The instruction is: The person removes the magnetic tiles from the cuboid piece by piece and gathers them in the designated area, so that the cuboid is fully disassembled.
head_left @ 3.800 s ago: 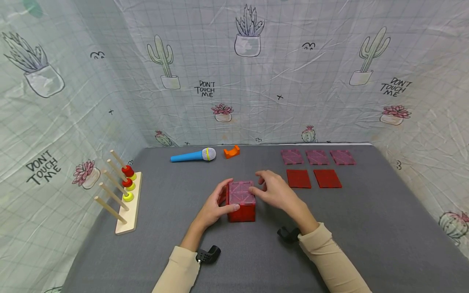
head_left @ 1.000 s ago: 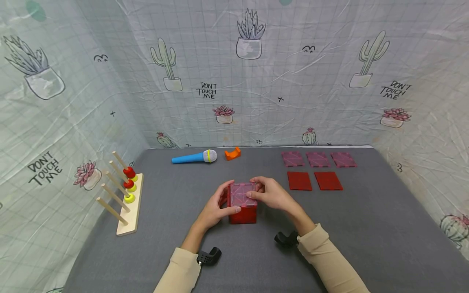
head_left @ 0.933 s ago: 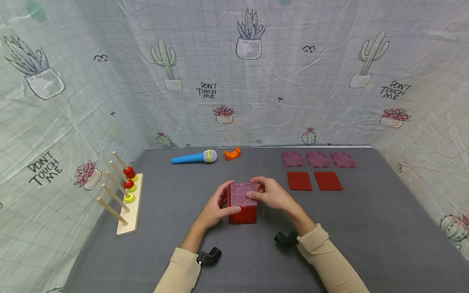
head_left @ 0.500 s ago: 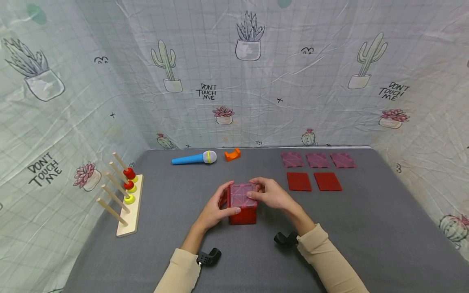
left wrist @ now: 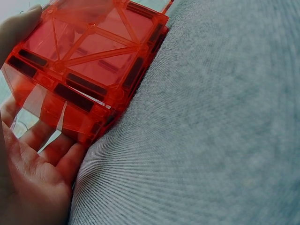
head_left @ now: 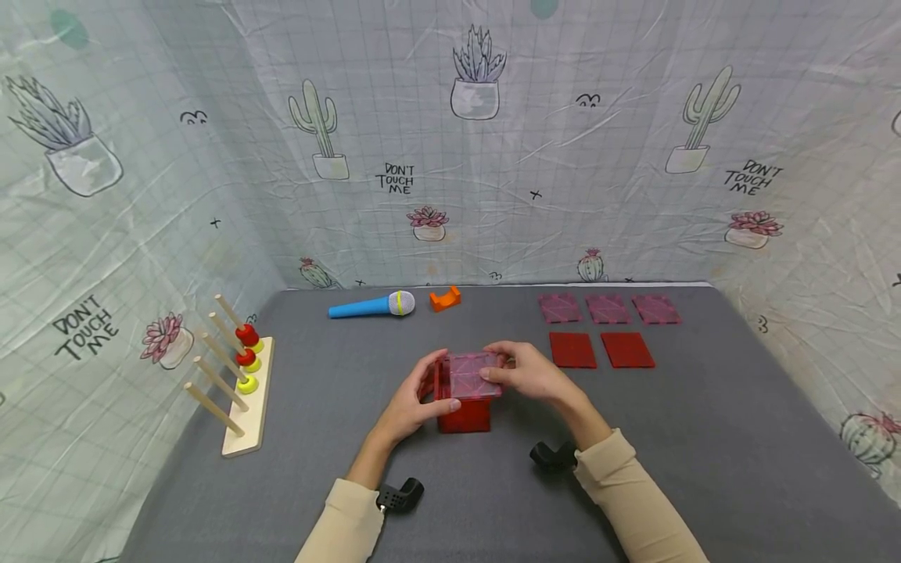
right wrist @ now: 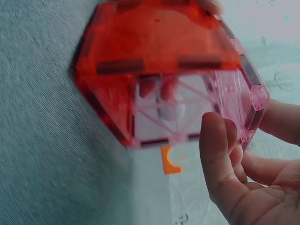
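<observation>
A box of magnetic tiles (head_left: pixel 464 418) with see-through red walls stands mid-table in the head view. My left hand (head_left: pixel 411 397) grips its left side, thumb on the front top edge and fingers behind. Across its top lies a pink magnetic tile (head_left: pixel 470 375), which my right hand (head_left: pixel 529 371) pinches at its right edge. That tile sits off to the right, baring a strip along the left wall. In the right wrist view the box has an open side below a red tile (right wrist: pixel 159 40), with a pink lattice tile (right wrist: pixel 187 101) visible through it.
Three pink tiles (head_left: pixel 608 309) and two red tiles (head_left: pixel 628 349) lie flat at the back right. A blue toy microphone (head_left: pixel 369 306) and an orange curved block (head_left: pixel 445 299) lie at the back. On the left stands a wooden peg board (head_left: pixel 252 422) with red and yellow beads.
My right hand has come onto the pink top tile, and over the last half second both have shifted right, opening a gap at the left wall. My left hand keeps its grip.
</observation>
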### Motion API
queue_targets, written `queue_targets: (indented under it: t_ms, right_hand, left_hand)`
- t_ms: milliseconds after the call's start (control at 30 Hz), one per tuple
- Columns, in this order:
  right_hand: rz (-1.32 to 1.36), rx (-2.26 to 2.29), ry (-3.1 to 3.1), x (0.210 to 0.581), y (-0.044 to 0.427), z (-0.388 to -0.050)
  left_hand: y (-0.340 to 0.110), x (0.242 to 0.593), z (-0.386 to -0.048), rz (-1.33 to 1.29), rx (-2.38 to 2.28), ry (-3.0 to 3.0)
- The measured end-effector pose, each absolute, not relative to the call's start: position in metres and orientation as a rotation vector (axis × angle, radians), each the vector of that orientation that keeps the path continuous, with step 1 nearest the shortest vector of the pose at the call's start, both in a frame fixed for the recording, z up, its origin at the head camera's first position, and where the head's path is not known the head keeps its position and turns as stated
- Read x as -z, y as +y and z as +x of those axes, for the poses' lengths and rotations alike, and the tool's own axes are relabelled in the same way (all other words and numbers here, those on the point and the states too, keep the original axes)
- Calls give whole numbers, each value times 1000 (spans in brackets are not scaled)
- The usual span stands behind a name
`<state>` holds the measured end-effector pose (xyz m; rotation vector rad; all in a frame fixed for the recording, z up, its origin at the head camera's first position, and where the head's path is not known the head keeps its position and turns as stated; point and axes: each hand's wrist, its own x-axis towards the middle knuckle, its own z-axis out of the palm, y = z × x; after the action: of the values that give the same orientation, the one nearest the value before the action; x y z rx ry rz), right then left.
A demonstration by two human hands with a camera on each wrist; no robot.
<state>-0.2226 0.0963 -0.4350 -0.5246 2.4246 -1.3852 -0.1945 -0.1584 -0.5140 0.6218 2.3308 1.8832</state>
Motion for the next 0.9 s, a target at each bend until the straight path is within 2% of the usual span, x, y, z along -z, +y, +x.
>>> queue_targets:
  t_ms: [567,900]
  right_hand:
    - [-418,1475,2410,423,125,-226]
    - [-310,1721,2260,418,143,-231]
  left_hand:
    - [-158,516,-195,585,-1875,2350]
    - [-159,516,-194,579,-1874,2344]
